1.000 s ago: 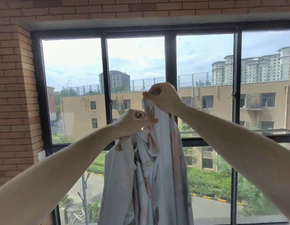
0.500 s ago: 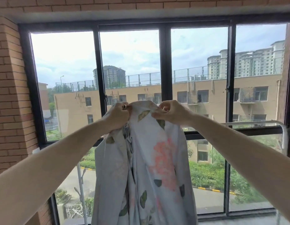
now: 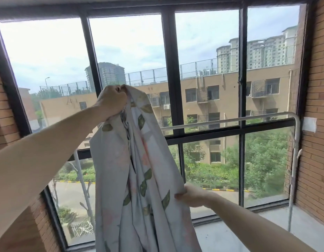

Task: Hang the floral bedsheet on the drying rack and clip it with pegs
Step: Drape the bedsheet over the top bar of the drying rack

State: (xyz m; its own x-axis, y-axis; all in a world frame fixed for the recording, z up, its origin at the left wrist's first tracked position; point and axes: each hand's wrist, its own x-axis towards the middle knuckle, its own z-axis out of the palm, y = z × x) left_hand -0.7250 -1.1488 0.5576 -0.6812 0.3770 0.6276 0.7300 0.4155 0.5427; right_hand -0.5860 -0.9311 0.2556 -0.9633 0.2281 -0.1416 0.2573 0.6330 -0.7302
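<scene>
A large black-framed window of several tall panes [image 3: 168, 70] is filling the view behind everything, flanked by orange-brown brick walls [image 3: 319, 106] on both sides. In front of it, the pale grey cotton bedsheet printed with green leaves and faint pink flowers [image 3: 135, 179] is hanging in long vertical folds, bunched at its top and running down out of the bottom of the picture. Behind the sheet and to the right of both grips, the white metal tube drying rack [image 3: 230, 120] is standing just before the glass, its top bar running level and bending down into a leg near the right wall; the sheet is not lying over that bar, being held up in the air in front of it. The left hand [image 3: 112, 101] is raised high, its grip closed tightly around the gathered top of the sheet, fingers curled into the cloth. Well below that grip and to its right, the right hand [image 3: 192, 195] is pinching the sheet's right edge, thumb lying on the front of the cloth and the fingers hidden behind it.
</scene>
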